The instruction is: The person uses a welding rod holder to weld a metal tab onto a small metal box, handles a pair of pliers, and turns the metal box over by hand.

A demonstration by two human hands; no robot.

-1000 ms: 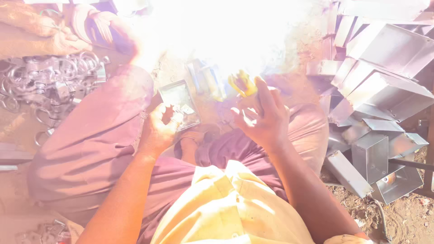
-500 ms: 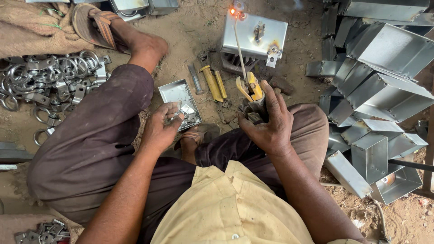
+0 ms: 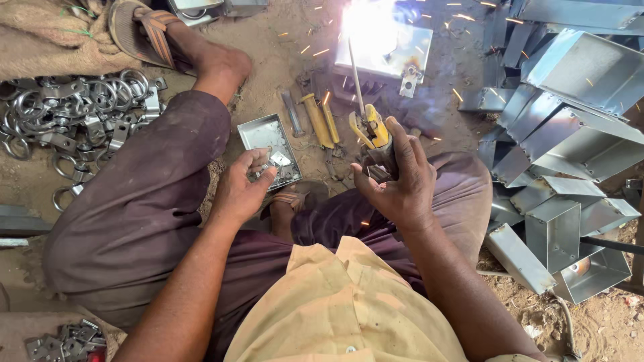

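**Sparks fly over a sheet-metal box**

At right of frame we see the stack of folded metal boxes, stiff, sharp-edged and probably light for their bulk. At top centre the box being welded sits on the sandy ground under a white arc; we judge it hot, best taken by a far edge. Centre frame, our right hand closes around the yellow electrode holder, its thin rod reaching up to the box. Our left hand pinches a small metal piece over the shallow tray. At upper left lie rings and clamps.
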